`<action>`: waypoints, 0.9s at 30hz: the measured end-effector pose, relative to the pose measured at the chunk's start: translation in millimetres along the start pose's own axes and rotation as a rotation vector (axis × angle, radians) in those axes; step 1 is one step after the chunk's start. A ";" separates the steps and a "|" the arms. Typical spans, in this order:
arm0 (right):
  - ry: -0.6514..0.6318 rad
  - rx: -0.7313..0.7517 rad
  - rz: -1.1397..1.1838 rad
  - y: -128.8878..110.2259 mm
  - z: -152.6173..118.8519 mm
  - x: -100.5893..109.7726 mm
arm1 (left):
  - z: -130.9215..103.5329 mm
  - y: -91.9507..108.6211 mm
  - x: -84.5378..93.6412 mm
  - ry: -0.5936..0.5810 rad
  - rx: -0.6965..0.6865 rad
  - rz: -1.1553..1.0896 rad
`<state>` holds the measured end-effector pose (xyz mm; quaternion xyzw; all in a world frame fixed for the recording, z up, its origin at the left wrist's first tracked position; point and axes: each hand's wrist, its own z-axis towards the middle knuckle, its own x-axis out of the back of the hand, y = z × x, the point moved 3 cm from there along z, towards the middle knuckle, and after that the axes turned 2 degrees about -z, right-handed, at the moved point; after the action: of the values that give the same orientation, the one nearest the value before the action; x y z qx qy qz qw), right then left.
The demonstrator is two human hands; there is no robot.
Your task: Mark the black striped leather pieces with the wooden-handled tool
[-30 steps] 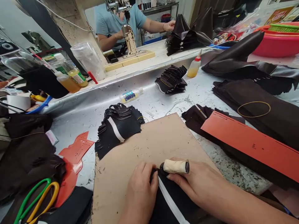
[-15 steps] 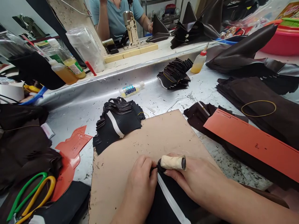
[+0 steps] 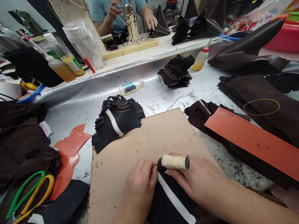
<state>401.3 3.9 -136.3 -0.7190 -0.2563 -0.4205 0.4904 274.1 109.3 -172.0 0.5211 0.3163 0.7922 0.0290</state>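
Observation:
A black piece (image 3: 171, 193) with a white strip (image 3: 175, 199) lies on the tan board (image 3: 116, 165), close in front of me. My left hand (image 3: 142, 183) pinches a thin dark bit at the piece's upper edge. My right hand (image 3: 198, 177) is closed round a tool (image 3: 175, 162) with a pale wrapped handle and a dark end; its head rests over the top of the black piece. Both hands nearly meet there. Up the board's left corner sits a stack of black pieces (image 3: 121, 116), the top one bearing a white strip.
Green and yellow scissors (image 3: 35, 194) and orange templates (image 3: 67, 155) lie left. An orange strip (image 3: 254, 140) rests on dark pieces at right. Bottles (image 3: 132, 87), another black stack (image 3: 176, 71) and a glue bottle (image 3: 201, 59) stand beyond. Across the table, a person sits by a machine (image 3: 131, 25).
My left hand has shifted slightly left, and my right hand has barely moved. The person across has lowered one hand and spread the other on a dark piece.

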 end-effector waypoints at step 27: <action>-0.096 0.057 0.044 -17.2 10.1 12.0 | -17.4 10.3 9.5 0.030 -0.170 0.063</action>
<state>397.6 19.3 -119.3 -0.7298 -0.2754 -0.3669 0.5069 258.1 96.4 -163.3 0.5145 0.2320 0.8243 0.0436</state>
